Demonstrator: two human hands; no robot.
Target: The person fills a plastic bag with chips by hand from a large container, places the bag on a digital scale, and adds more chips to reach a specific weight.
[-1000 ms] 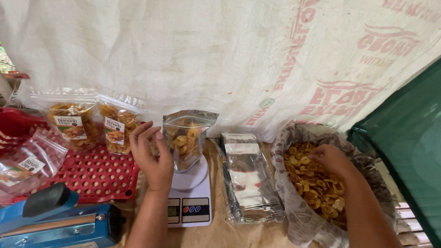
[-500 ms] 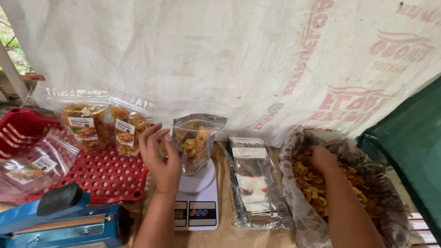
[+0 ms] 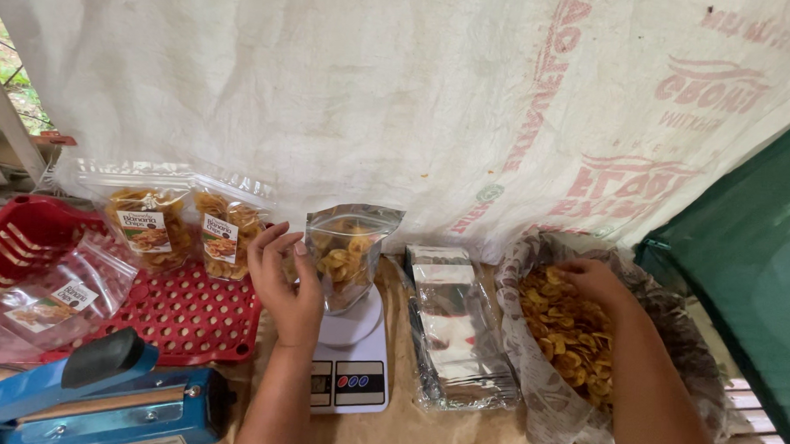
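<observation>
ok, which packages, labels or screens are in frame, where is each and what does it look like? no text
Open pouch: on the scale, clear front, silver back, yellow chips inside; left hand touches it.
Scale: centre, white, dark display panel at front.
Two sealed pouches: far left, upright, clear, white and brown labels.
Flat labelled pouch: in the red tray.
Stack of empty pouches: right of scale, silver.
Bag of loose chips: right; right hand in it.
</observation>
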